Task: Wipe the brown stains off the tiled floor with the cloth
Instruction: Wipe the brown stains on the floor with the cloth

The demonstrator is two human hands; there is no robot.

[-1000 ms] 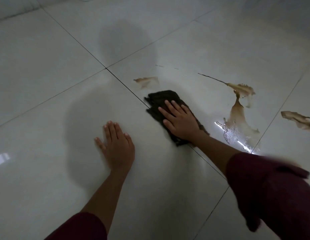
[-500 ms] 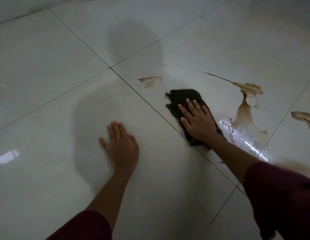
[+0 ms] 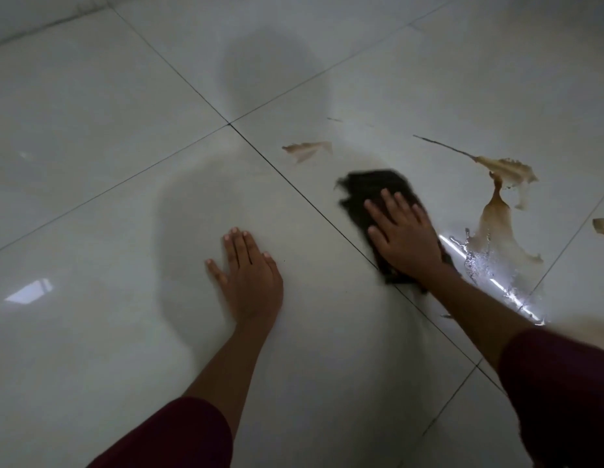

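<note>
On the glossy tiled floor [image 3: 101,106], our right hand [image 3: 403,239] lay flat with fingers spread, pressing the dark cloth [image 3: 374,194] down beside a grout line, presumably to load it for scrubbing. Our left hand [image 3: 249,275] rested palm-down and released, gripping nothing, likely as a prop for our weight. We judged the wiping unfinished: the large brown stain [image 3: 496,224] lay just right of the cloth, a small smear [image 3: 307,149] beyond it.

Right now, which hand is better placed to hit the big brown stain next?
Right. The right hand is already pressed flat on the dark cloth, right beside the big brown stain. The left hand is planted bare on the tile, farther away, apparently as support.
</note>
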